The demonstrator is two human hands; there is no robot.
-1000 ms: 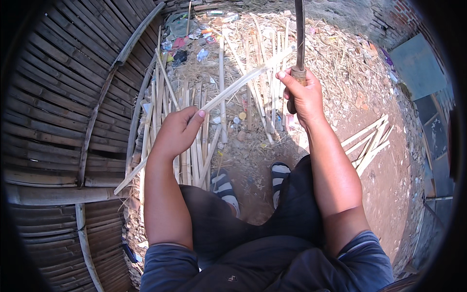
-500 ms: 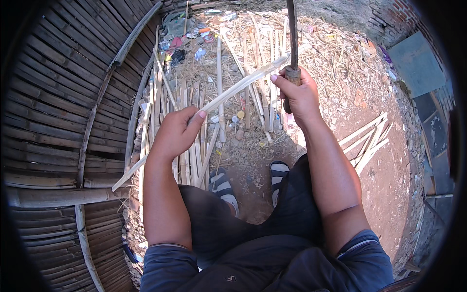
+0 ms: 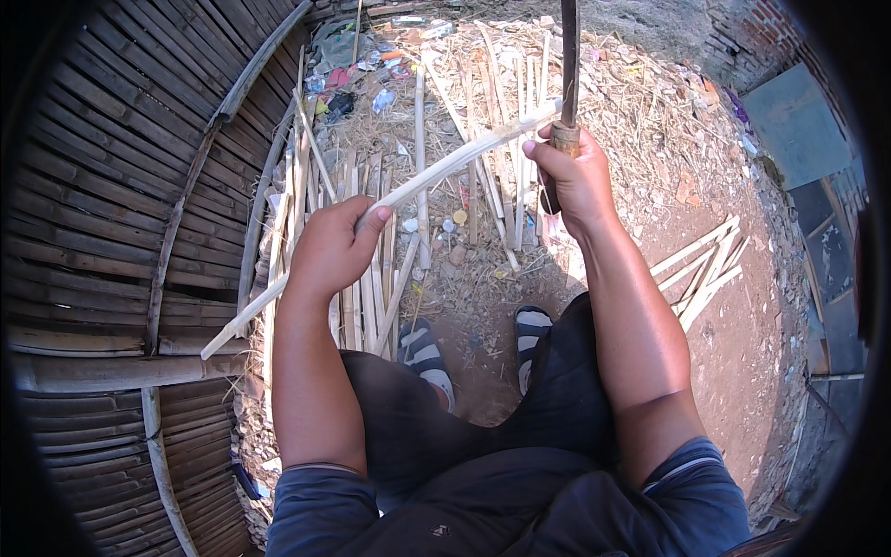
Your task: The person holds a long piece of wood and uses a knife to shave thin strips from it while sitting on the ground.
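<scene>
My left hand (image 3: 339, 239) is closed round a pale bamboo strip (image 3: 455, 160), which slants from lower left up toward the right. The strip's upper end lies close to the blade; I cannot tell whether they touch. My right hand (image 3: 577, 176) grips the wooden handle of a machete (image 3: 570, 60), its long dark blade pointing up and away. The blade's far end runs out of the picture. A dark curved piece shows just below the right thumb, partly hidden by the hand.
Many split bamboo strips (image 3: 371, 306) lie on the littered ground ahead and left. A smaller pile of strips (image 3: 710, 265) lies at right. A slatted bamboo wall (image 3: 121, 204) rises on the left. My sandalled feet (image 3: 427, 357) are below, and a blue-green panel (image 3: 798, 125) leans at far right.
The bamboo strip has slid a little down and to the left and turned slightly. My right hand and the machete have shifted slightly right. The left hand has barely moved.
</scene>
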